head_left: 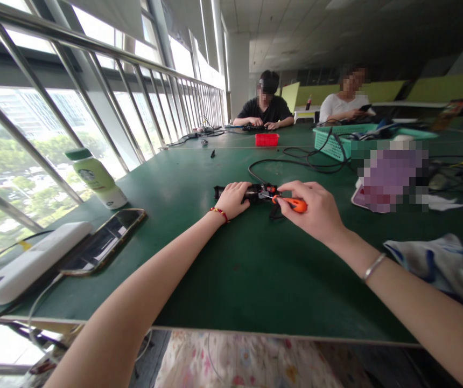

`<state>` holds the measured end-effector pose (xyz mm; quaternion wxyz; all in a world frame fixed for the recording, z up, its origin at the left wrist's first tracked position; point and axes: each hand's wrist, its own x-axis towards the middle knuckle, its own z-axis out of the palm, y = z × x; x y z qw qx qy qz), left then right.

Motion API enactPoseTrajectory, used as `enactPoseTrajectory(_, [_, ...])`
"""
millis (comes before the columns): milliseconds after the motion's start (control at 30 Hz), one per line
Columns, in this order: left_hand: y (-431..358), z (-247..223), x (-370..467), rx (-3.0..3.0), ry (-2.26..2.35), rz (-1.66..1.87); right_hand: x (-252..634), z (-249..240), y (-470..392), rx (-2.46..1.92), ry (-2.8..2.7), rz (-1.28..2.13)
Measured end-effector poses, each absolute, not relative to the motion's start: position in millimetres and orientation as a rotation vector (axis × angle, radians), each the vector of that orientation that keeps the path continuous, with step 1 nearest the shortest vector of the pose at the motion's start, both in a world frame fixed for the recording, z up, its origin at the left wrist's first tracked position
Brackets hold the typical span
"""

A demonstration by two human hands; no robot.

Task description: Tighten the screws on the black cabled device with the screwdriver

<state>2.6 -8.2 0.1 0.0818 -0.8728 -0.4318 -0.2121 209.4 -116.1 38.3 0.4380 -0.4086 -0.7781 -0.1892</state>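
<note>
A black cylindrical device [253, 192] with a cable lies on the green table [231, 269]. My left hand [234, 198] rests over its middle, fingers wrapped round it, with a red beaded bracelet at the wrist. My right hand [311, 207] grips a small screwdriver with an orange handle [296, 204]. The screwdriver's thin shaft points left, its tip at the right end of the device, where small red or orange parts show. Whether the tip touches a screw is too small to tell.
At the left are a bottle [96, 179], a phone [105, 241] and a white power strip [33, 261]. Farther back stand a red basket [267, 140] and a green basket [330, 143] with cables. A cloth [441, 261] lies right. Two people sit at the back.
</note>
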Motion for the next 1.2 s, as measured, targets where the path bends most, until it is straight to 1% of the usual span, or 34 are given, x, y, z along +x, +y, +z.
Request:
enactPoseTrajectory(233, [-9.8, 0.7, 2.8, -2.602, -1.286, -0.625, 211.5, 39.0, -114.3, -0.912, -1.909, -0.434])
enactPoseTrajectory(500, [-7.4, -1.2, 2.1, -2.602, -1.281, -0.649, 209.1, 38.1, -116.1, -1.036, -1.93, -0.486])
enactPoseTrajectory(800, [-9.7, 1.1, 3.3, -2.598, -1.295, -0.619, 211.1, 39.6, -115.7, -0.929, -1.919, -0.409])
enactPoseTrajectory(1000, [-7.0, -2.2, 2.0, -2.597, -1.277, -0.646, 209.2, 38.1, -115.5, -1.026, -1.934, -0.483])
enactPoseTrajectory(1200, [-8.8, -0.1, 3.0, -2.603, -1.288, -0.633, 211.0, 38.8, -114.9, -0.984, -1.91, -0.434])
